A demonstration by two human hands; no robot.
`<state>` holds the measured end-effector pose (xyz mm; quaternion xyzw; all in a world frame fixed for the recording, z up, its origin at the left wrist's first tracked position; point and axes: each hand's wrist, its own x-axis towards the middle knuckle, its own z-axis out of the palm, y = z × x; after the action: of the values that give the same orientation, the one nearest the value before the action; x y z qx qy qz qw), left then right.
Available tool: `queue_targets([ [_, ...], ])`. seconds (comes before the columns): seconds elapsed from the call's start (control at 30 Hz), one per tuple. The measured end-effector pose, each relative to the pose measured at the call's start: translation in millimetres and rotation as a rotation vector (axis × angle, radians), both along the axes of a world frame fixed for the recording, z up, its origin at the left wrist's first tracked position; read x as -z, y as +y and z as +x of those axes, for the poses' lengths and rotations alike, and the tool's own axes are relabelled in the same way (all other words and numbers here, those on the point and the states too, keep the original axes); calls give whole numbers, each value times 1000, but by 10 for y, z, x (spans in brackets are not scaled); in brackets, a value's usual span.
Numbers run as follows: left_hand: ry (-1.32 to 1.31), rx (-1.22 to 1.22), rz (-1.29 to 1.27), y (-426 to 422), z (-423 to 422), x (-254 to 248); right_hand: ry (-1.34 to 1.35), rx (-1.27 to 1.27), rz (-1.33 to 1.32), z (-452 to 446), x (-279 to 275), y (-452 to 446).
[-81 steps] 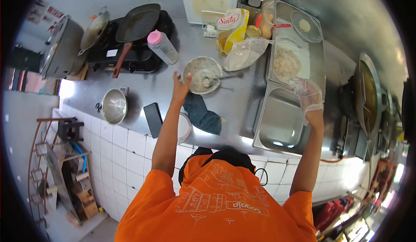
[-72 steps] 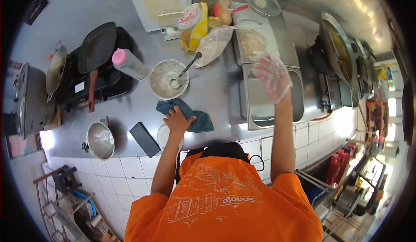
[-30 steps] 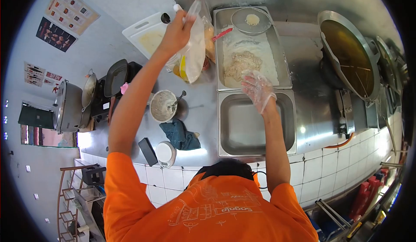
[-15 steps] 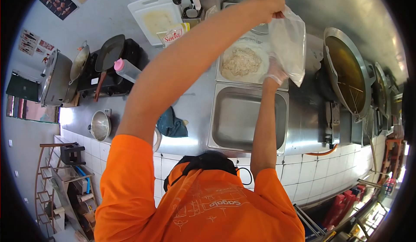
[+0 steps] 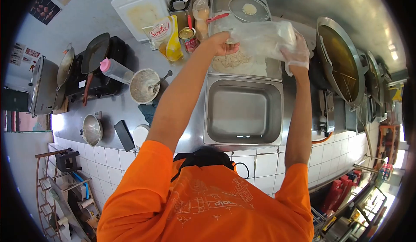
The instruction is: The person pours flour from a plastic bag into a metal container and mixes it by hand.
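A clear plastic bag with whitish contents (image 5: pixel 264 38) is stretched sideways between my two hands, above the steel tray of white flour (image 5: pixel 266 68). My left hand (image 5: pixel 223 44) has its fingers closed on the bag's left end. My right hand (image 5: pixel 299 53), in a clear plastic glove, grips the bag's right end. Beneath the bag, a floury, lumpy mass (image 5: pixel 232 63) lies in the tray, partly hidden. A round strainer (image 5: pixel 249 9) rests across the tray's far end. Just in front stands an empty steel tray (image 5: pixel 243 110).
A bowl of batter (image 5: pixel 144 86) with a spoon, a pink-capped bottle (image 5: pixel 116 70) and a yellow Sovia pouch (image 5: pixel 168 38) stand at left. Further left is a pan (image 5: pixel 95 53) on a stove. A large wok of oil (image 5: pixel 342 62) sits at right, a phone (image 5: pixel 124 135) near the front edge.
My left hand picked the bag up from beside the pouch and carried it right, over the flour tray. The bag, hanging upright half a second ago, now lies sideways, with my right hand on it too.
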<state>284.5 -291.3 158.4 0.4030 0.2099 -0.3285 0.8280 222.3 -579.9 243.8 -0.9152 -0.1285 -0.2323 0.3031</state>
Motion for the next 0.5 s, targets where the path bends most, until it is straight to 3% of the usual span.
queue_targets([
  [0.17, 109, -192, -226, -29, 144, 194, -35, -103, -211, 207, -372, 202],
  [0.37, -55, -182, -173, -4, 331, -16, -154, -160, -295, 338, -575, 320],
  [0.5, -103, -305, -98, -91, 317, -322, -253, -176, -294, 410, -523, 305],
])
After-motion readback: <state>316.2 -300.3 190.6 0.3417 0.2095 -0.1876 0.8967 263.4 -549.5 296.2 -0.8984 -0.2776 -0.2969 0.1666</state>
